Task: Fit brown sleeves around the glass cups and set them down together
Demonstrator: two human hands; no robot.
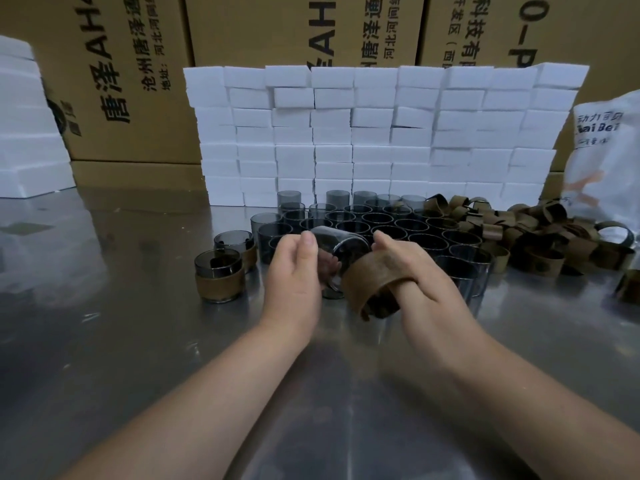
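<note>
My left hand (pixel 294 275) grips a smoky glass cup (pixel 341 249) tilted on its side above the metal table, its base turned toward the right. My right hand (pixel 412 271) holds a brown sleeve (pixel 372 287) with a finger through the ring, right beside the cup's base. Behind my hands stand several bare glass cups (pixel 377 220) packed in rows. Two sleeved cups (pixel 219 277) stand together at the left. A heap of loose brown sleeves (pixel 540 237) lies at the right.
A wall of white foam blocks (pixel 381 133) rises behind the cups, with cardboard boxes (pixel 131 81) behind it. More foam (pixel 24 133) is stacked at the far left and a white plastic bag (pixel 606 157) stands at the right. The steel tabletop (pixel 121 341) stretches toward me.
</note>
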